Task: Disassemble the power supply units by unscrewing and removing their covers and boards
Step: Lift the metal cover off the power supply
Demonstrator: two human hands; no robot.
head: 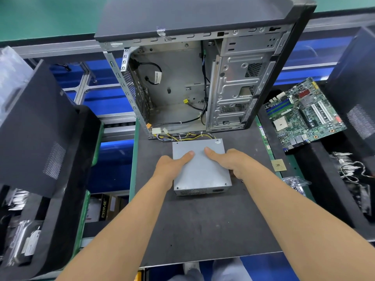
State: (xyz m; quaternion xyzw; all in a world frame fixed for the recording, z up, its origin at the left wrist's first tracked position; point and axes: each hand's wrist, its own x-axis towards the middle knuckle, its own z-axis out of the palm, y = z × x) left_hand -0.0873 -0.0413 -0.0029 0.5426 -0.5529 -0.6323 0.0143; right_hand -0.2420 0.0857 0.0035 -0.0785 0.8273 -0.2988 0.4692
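Head view showed both hands clasping the grey power supply unit on the dark work mat: the left hand and right hand gripped its opposite sides, thumbs flat on the lid, before the open computer case.

Metal box on a matt mat

The grey power supply is showing dull, smooth sheet metal; the dark mat under it is looking matt and scuffed.
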